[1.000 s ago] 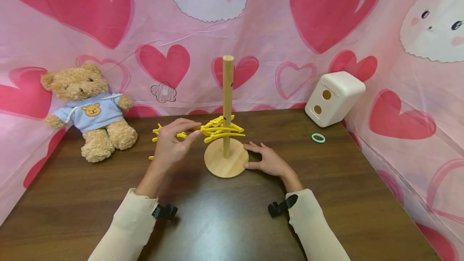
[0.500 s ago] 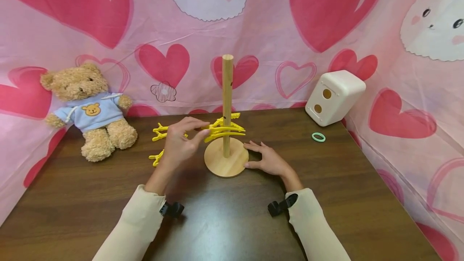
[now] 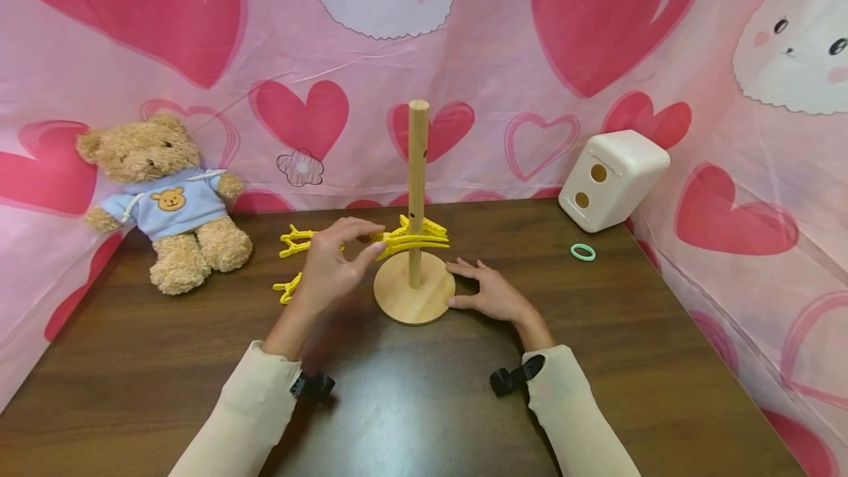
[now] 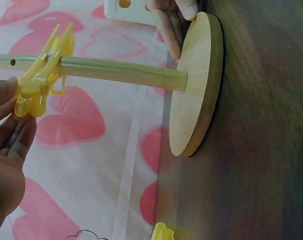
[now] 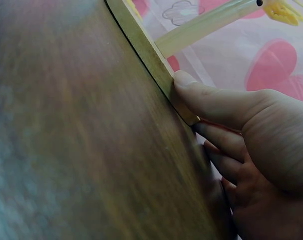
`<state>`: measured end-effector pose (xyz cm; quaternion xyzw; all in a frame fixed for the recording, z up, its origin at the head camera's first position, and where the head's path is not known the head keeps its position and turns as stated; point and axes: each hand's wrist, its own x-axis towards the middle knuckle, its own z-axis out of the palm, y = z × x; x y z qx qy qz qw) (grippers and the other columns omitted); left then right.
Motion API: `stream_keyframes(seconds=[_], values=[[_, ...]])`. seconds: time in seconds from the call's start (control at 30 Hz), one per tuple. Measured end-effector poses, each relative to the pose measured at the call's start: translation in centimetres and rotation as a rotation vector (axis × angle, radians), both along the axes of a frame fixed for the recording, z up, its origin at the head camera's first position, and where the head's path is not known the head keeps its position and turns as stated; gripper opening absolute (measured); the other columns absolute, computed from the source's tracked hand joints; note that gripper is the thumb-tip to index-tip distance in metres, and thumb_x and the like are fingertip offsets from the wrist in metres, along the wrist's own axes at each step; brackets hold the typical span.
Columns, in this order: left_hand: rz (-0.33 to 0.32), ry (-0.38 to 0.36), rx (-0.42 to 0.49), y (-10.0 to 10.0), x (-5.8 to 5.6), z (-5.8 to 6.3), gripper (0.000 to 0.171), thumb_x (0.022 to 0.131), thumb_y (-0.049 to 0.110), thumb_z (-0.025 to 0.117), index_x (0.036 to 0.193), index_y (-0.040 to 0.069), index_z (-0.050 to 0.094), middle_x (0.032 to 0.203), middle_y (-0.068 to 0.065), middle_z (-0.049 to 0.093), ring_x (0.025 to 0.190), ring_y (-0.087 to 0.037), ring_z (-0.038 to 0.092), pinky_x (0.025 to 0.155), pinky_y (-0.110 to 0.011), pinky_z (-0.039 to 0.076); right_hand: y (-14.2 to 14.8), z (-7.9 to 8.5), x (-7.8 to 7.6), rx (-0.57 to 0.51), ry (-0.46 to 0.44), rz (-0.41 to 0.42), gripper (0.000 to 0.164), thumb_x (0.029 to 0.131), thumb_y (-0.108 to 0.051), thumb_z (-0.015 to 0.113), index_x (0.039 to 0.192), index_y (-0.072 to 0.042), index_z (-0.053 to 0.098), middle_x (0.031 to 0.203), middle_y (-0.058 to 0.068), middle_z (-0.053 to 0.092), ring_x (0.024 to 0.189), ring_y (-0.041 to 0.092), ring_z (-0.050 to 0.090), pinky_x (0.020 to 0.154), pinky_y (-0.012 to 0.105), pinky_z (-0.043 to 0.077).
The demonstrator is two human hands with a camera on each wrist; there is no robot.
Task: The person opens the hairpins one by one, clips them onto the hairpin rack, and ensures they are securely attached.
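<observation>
My left hand (image 3: 334, 260) pinches a yellow hair clip (image 3: 411, 243) between thumb and fingers. Two long prongs of the clip cross in front of the wooden post (image 3: 417, 168), and its toothed part shows behind it. In the left wrist view, the hair clip (image 4: 41, 80) straddles the post (image 4: 121, 72) below a small hole. My right hand (image 3: 490, 293) rests against the right rim of the stand's round base (image 3: 397, 297), fingers fairly straight. The right wrist view has the thumb of the right hand (image 5: 261, 130) touching the rim.
Several more yellow hair clips (image 3: 296, 247) lie on the table left of the stand, partly behind my left hand. A teddy bear (image 3: 168, 205) sits at the back left. At the back right are a white box with holes (image 3: 612, 179) and a mint-green ring (image 3: 583, 252).
My left hand has moved slightly right with the hair clip. The clip's toothed part, spread away behind the post earlier, has come in nearer to the front prongs. My right hand has stayed put.
</observation>
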<state>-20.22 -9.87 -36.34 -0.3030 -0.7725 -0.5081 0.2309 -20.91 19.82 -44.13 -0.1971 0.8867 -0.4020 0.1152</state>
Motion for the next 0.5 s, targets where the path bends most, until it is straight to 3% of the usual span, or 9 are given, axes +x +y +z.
stream_keyframes(seconds=[0.07,0.3,0.5], values=[[0.005,-0.003,-0.008,-0.01,-0.01,-0.09,0.025,0.084,-0.002,0.081,0.108,-0.001,0.076,0.104,-0.01,0.073,0.096,-0.024,0.065,0.084,-0.044,0.054,0.01,-0.03,0.03,-0.002,0.001,0.0,0.067,0.09,-0.025,0.08,0.148,-0.007,0.052,0.155,0.018,0.042,0.151,0.034,0.021,0.121,0.057,0.008],[0.004,0.002,-0.003,-0.12,0.0,-0.4,0.026,0.086,-0.001,0.079,0.111,0.0,0.074,0.106,-0.01,0.072,0.095,-0.025,0.066,0.087,-0.035,0.054,-0.11,-0.02,0.08,0.001,-0.006,-0.002,0.067,0.09,-0.025,0.08,0.148,-0.007,0.052,0.156,0.019,0.04,0.152,0.036,0.019,0.121,0.057,0.008],[0.009,-0.034,-0.027,-0.34,0.05,-0.43,0.027,0.088,0.004,0.078,0.114,0.001,0.073,0.11,-0.01,0.071,0.098,-0.026,0.066,0.089,-0.036,0.054,-0.05,0.09,0.13,-0.006,-0.004,-0.006,0.068,0.089,-0.025,0.08,0.148,-0.007,0.052,0.156,0.019,0.04,0.152,0.036,0.02,0.121,0.057,0.008]])
